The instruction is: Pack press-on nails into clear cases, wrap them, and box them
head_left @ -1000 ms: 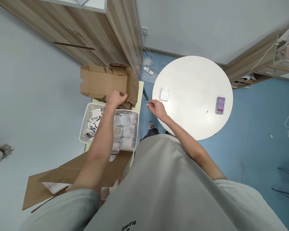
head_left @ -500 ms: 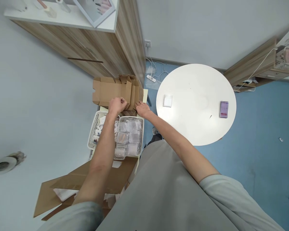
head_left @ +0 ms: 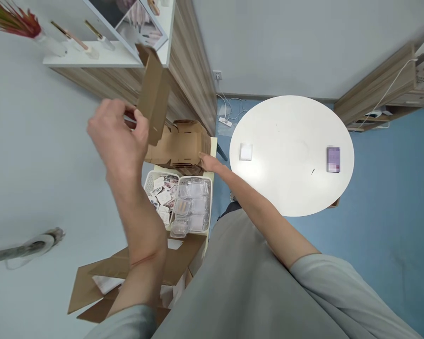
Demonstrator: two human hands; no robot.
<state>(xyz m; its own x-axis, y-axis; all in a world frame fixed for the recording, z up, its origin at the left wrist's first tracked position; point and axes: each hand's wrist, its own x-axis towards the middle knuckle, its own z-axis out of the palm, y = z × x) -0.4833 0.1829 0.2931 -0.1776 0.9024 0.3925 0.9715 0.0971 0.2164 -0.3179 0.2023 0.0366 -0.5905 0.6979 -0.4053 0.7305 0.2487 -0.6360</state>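
My left hand is raised, its fingers closed on a small brown cardboard box that is partly unfolded, with a flap sticking up at its far end. Below it, a stack of similar folded cardboard boxes lies against the wooden cabinet. My right hand grips the right edge of this stack, thumb on top; its other fingers are mostly hidden. Just nearer to me are a white basket of small printed cards and a white basket of clear plastic cases.
A round white table stands to the right, with a small white packet and a purple blurred item on it. A large open carton is at the lower left. Cables and a power strip lie by the wall.
My left hand has lifted a cardboard box off the stack, up and to the left. My right hand has stayed at the stack's right edge. The view has shifted slightly.
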